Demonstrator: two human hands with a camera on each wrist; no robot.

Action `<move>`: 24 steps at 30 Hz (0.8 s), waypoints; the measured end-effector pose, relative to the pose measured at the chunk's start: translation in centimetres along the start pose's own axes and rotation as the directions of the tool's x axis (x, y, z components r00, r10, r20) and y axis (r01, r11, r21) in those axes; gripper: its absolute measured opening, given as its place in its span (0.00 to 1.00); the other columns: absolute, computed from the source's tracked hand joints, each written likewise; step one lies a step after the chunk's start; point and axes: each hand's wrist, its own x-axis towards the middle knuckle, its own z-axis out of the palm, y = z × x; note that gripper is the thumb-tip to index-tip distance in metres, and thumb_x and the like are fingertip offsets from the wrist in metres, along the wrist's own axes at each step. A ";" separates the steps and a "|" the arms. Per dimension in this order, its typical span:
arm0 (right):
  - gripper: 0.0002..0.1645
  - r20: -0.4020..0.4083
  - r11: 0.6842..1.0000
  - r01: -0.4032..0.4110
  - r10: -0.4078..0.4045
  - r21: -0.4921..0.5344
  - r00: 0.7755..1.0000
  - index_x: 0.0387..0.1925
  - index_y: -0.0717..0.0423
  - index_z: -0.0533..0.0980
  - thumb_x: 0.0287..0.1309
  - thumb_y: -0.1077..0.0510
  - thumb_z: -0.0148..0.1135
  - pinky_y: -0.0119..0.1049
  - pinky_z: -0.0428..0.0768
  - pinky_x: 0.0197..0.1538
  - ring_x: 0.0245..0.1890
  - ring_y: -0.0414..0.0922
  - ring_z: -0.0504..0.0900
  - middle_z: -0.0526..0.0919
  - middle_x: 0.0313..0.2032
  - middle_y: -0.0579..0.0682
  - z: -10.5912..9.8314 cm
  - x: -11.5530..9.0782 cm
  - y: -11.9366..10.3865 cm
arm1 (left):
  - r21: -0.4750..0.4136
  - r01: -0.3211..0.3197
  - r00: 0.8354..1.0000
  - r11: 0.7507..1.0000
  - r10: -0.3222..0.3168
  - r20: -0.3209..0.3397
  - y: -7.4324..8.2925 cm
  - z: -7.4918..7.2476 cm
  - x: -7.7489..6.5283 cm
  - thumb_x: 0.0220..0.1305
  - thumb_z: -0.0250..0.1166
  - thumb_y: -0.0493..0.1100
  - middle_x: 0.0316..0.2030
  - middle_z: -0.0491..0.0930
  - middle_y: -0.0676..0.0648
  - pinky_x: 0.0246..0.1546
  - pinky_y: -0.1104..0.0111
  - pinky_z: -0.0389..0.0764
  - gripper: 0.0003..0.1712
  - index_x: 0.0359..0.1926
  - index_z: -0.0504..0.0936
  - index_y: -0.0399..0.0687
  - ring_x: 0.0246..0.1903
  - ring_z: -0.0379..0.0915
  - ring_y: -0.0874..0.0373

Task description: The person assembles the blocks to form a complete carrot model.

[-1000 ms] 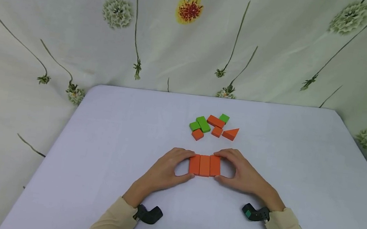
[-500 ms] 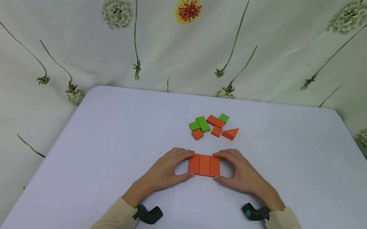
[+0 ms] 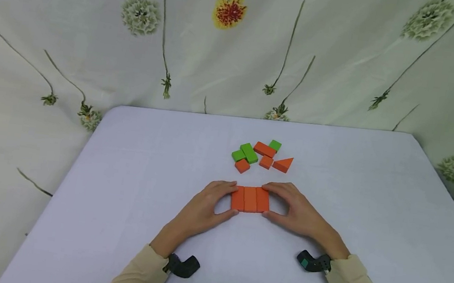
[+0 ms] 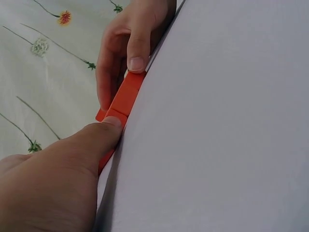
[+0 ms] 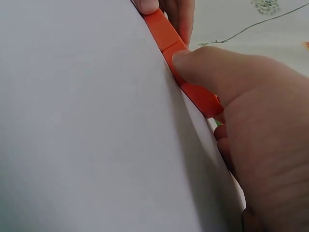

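Three orange rectangular blocks lie flat side by side in a row on the table, in the middle of the head view. My left hand pinches the left orange block, fingers at its far edge and thumb at its near edge. At the other end, my right hand holds the right orange block the same way. Between them sits the middle orange block. The left wrist view shows the left thumb pressed on the row's near side. In the right wrist view, the right thumb touches it too.
Beyond the hands lies a loose group: a long green block, two smaller green blocks, a long orange block, small orange blocks and an orange triangular block. The white table ends at a flowered cloth backdrop.
Both hands have pushed the row of orange blocks slightly away from the body, and it is now a little tilted. The view has shifted slightly. The loose group stays in place.
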 end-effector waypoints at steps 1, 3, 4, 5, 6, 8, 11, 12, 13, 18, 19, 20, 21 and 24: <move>0.36 0.001 1.000 0.001 -0.001 0.001 1.000 0.68 0.47 0.75 0.58 0.52 0.76 0.54 0.78 0.66 0.65 0.48 0.74 0.78 0.64 0.47 0.1 0.1 0.0 | 0.005 0.004 1.000 1.000 -0.004 -0.005 0.0 0.0 0.0 0.64 0.75 0.50 0.68 0.76 0.46 0.68 0.59 0.75 0.34 0.68 0.78 0.44 0.69 0.69 0.51; 0.36 0.004 1.000 0.002 -0.002 0.001 1.000 0.68 0.47 0.74 0.59 0.52 0.76 0.54 0.77 0.67 0.65 0.48 0.73 0.78 0.65 0.47 0.2 0.2 0.0 | 0.016 0.012 1.000 1.000 -0.011 -0.012 0.0 -0.1 -0.1 0.63 0.75 0.50 0.67 0.76 0.46 0.68 0.59 0.75 0.34 0.67 0.78 0.44 0.68 0.69 0.51; 0.36 0.006 1.000 0.003 -0.003 0.003 1.000 0.68 0.47 0.74 0.59 0.52 0.76 0.54 0.77 0.67 0.65 0.48 0.73 0.78 0.65 0.47 0.2 0.2 0.0 | 0.018 0.012 1.000 1.000 -0.012 -0.013 0.0 -0.1 -0.1 0.63 0.75 0.50 0.67 0.76 0.46 0.68 0.59 0.75 0.34 0.67 0.79 0.44 0.68 0.69 0.51; 0.36 0.005 1.000 0.004 -0.004 0.001 1.000 0.68 0.47 0.74 0.59 0.52 0.75 0.54 0.77 0.67 0.65 0.49 0.73 0.78 0.65 0.47 0.2 0.2 0.0 | 0.017 0.015 1.000 1.000 -0.015 -0.014 0.1 -0.1 -0.1 0.63 0.75 0.50 0.67 0.76 0.46 0.68 0.59 0.75 0.34 0.67 0.79 0.44 0.68 0.69 0.51; 0.36 0.004 1.000 0.001 -0.001 0.000 1.000 0.68 0.48 0.75 0.59 0.52 0.76 0.54 0.77 0.67 0.65 0.49 0.73 0.78 0.65 0.47 0.1 0.2 -0.1 | 0.014 0.013 1.000 1.000 -0.013 -0.015 0.1 -0.1 0.0 0.63 0.75 0.50 0.66 0.76 0.46 0.68 0.59 0.75 0.33 0.67 0.79 0.44 0.67 0.69 0.51; 0.36 0.004 1.000 -0.005 0.005 -0.002 1.000 0.68 0.48 0.75 0.58 0.52 0.76 0.54 0.77 0.67 0.65 0.49 0.73 0.78 0.65 0.48 0.0 0.2 -0.1 | 0.008 0.007 1.000 1.000 -0.007 -0.017 0.1 0.0 0.0 0.64 0.74 0.50 0.66 0.76 0.46 0.68 0.60 0.75 0.33 0.67 0.79 0.44 0.67 0.69 0.52; 0.36 0.008 1.000 -0.013 0.013 -0.008 1.000 0.68 0.49 0.75 0.58 0.52 0.76 0.54 0.77 0.67 0.65 0.49 0.73 0.78 0.65 0.48 -0.1 0.1 -0.2 | -0.001 0.001 1.000 1.000 -0.001 -0.024 0.2 0.0 0.0 0.65 0.74 0.49 0.66 0.77 0.46 0.68 0.59 0.76 0.32 0.66 0.79 0.43 0.67 0.69 0.52; 0.37 0.010 1.000 -0.015 0.015 -0.008 1.000 0.68 0.49 0.74 0.58 0.52 0.76 0.54 0.77 0.67 0.66 0.49 0.73 0.78 0.65 0.48 -0.1 0.1 -0.3 | -0.003 -0.001 1.000 1.000 0.001 -0.026 0.2 0.1 0.0 0.65 0.73 0.48 0.66 0.77 0.46 0.68 0.59 0.76 0.32 0.66 0.79 0.43 0.67 0.70 0.52; 0.37 0.012 1.000 -0.015 0.015 -0.009 1.000 0.68 0.49 0.74 0.59 0.52 0.76 0.54 0.77 0.67 0.66 0.49 0.73 0.78 0.65 0.48 -0.1 0.1 -0.3 | -0.005 0.001 1.000 1.000 -0.001 -0.027 0.2 0.1 0.0 0.65 0.73 0.48 0.66 0.77 0.46 0.68 0.59 0.76 0.31 0.66 0.79 0.43 0.67 0.70 0.52; 0.36 0.016 1.000 -0.012 0.012 -0.010 1.000 0.68 0.48 0.74 0.59 0.52 0.76 0.54 0.77 0.67 0.66 0.49 0.73 0.78 0.65 0.48 -0.2 0.2 -0.4 | -0.004 0.009 1.000 1.000 -0.010 -0.027 0.2 0.0 -0.1 0.66 0.72 0.48 0.67 0.76 0.46 0.68 0.59 0.75 0.31 0.67 0.79 0.44 0.67 0.69 0.51; 0.36 0.016 1.000 -0.012 0.012 -0.010 1.000 0.68 0.48 0.74 0.59 0.52 0.76 0.54 0.77 0.67 0.66 0.49 0.73 0.78 0.65 0.48 -0.2 0.3 -0.5 | -0.003 0.010 1.000 1.000 -0.010 -0.028 0.2 0.0 -0.1 0.66 0.72 0.49 0.67 0.76 0.46 0.68 0.59 0.75 0.32 0.67 0.78 0.43 0.68 0.69 0.51; 0.36 0.016 1.000 -0.013 0.013 -0.009 1.000 0.68 0.49 0.74 0.59 0.53 0.76 0.54 0.76 0.68 0.66 0.50 0.73 0.78 0.65 0.48 -0.3 0.3 -0.6 | -0.001 0.011 1.000 1.000 -0.011 -0.028 0.2 0.0 -0.1 0.67 0.72 0.49 0.67 0.76 0.46 0.68 0.59 0.75 0.32 0.68 0.78 0.43 0.68 0.69 0.51; 0.36 0.017 1.000 -0.013 0.014 -0.008 1.000 0.68 0.49 0.74 0.59 0.53 0.76 0.54 0.76 0.68 0.66 0.50 0.73 0.78 0.65 0.49 -0.3 0.3 -0.6 | 0.000 0.011 1.000 1.000 -0.011 -0.029 0.3 0.0 -0.1 0.67 0.72 0.49 0.67 0.76 0.45 0.68 0.59 0.75 0.32 0.68 0.78 0.43 0.68 0.69 0.51; 0.36 0.022 1.000 -0.013 0.013 -0.003 1.000 0.68 0.50 0.74 0.59 0.53 0.76 0.55 0.76 0.68 0.65 0.50 0.73 0.78 0.65 0.49 -0.5 0.4 -0.8 | -0.003 0.014 0.999 1.000 -0.014 -0.030 0.3 -0.1 -0.1 0.67 0.72 0.49 0.68 0.75 0.45 0.69 0.59 0.75 0.32 0.68 0.78 0.43 0.68 0.69 0.51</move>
